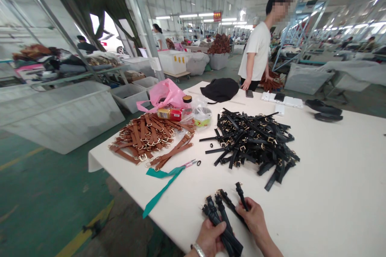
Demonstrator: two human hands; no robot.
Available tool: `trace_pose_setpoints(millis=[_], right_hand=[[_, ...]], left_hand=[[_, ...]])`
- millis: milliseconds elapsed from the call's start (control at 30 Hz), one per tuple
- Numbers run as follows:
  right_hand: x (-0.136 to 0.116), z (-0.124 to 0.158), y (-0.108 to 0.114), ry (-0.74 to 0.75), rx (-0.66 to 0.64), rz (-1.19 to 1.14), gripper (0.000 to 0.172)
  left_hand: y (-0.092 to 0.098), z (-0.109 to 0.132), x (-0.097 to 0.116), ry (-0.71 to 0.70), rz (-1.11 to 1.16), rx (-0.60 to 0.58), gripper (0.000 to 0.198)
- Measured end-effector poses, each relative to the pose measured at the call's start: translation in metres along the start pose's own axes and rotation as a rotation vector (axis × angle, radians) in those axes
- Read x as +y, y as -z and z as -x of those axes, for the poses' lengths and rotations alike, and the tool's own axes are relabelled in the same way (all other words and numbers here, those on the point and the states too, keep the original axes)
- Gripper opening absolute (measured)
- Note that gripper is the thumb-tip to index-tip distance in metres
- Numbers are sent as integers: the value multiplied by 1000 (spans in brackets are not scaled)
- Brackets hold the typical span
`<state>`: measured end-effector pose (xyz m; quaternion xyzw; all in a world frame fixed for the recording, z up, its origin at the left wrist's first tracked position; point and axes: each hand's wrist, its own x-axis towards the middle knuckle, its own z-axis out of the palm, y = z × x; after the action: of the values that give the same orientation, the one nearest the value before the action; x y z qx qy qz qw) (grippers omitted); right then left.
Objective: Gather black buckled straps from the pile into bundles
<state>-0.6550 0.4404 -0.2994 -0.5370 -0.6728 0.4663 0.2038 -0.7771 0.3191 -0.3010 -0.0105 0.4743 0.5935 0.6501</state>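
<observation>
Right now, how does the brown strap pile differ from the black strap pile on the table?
The brown strap pile is tan and lies by the left edge of the table; the black strap pile is black, larger, and sits mid-table. Brown straps lie fairly flat; black ones are heaped, crossing every way. Both carry gold-coloured buckles.

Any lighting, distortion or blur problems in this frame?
Head view: soft, even light, only faint shadows on the white table; ceiling lamps blown out; wide-angle distortion tilts the posts at the left; left hand, right hand and their black straps are sharp.
</observation>
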Motion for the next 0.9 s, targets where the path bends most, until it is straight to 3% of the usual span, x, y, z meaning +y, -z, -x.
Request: trace_pose_setpoints(millis=[567, 900], right_hand=[[-11, 6, -1, 41, 6, 91, 10], [-12, 8, -1, 54, 22, 107, 11]], left_hand=[[0, 0, -1, -9, -15, -22, 49], [-2, 1, 3, 31, -131, -71, 58]])
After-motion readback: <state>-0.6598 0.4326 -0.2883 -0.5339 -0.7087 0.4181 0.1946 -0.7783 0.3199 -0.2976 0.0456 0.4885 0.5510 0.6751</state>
